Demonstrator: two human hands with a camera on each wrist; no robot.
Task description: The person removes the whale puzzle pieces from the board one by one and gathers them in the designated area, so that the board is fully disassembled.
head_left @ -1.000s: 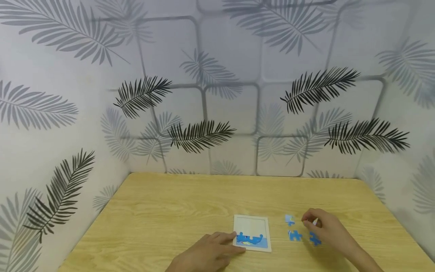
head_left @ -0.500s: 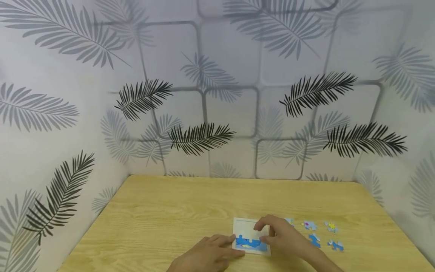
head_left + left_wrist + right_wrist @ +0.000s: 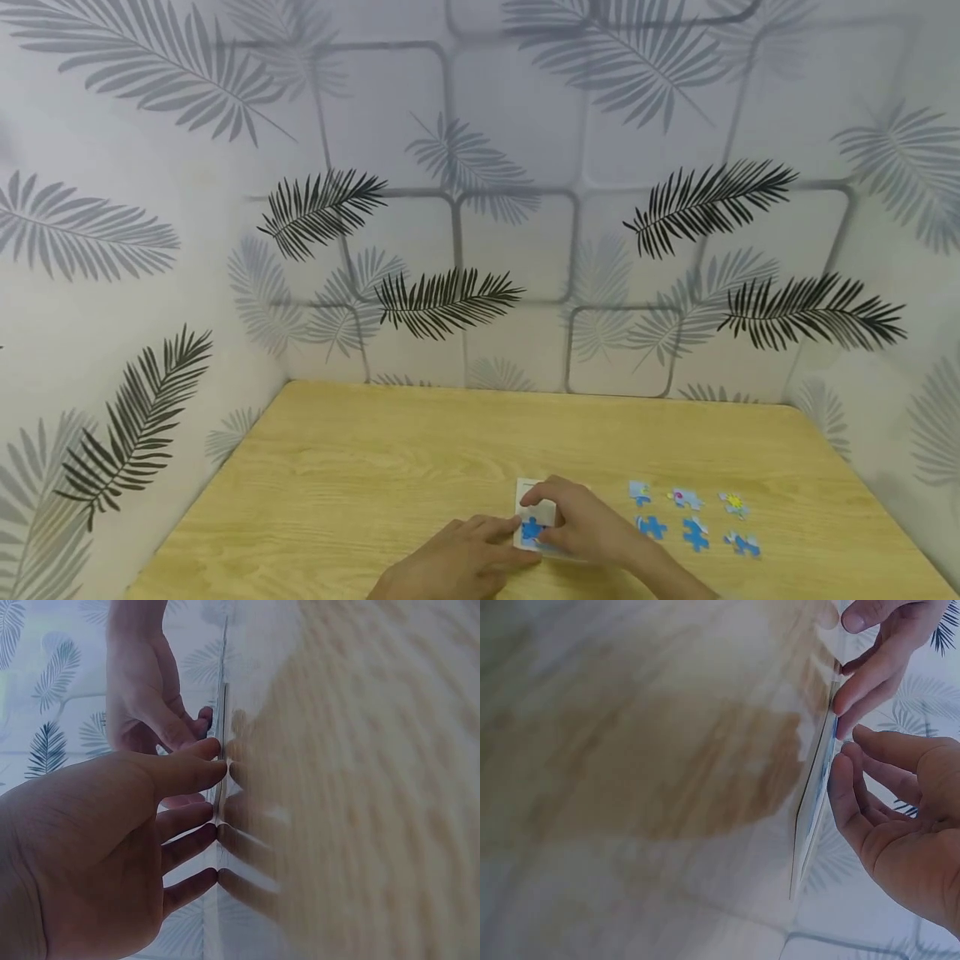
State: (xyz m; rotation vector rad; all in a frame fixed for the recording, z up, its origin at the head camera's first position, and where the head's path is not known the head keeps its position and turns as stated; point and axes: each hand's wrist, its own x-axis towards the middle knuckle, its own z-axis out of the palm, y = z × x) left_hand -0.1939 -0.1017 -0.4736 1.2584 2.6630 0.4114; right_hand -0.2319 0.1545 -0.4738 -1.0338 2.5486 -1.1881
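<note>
The left hand [image 3: 453, 560], fingers apart, touches the left edge of a white square puzzle frame [image 3: 526, 482]. The right hand [image 3: 585, 523] bends over it; whether its fingertips pinch anything, I cannot tell. Blue jigsaw work [image 3: 532, 528] fills some of the near part; the visible far part looks bare, and six loose blue-and-white jigsaw pieces [image 3: 695, 534] remain to the right.

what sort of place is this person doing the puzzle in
Probably a small indoor nook or booth: a wood-grain table fits between leaf-patterned walls, with jigsaw pieces laid out on it. Whether it's a home or a studio, I can't tell.
</note>
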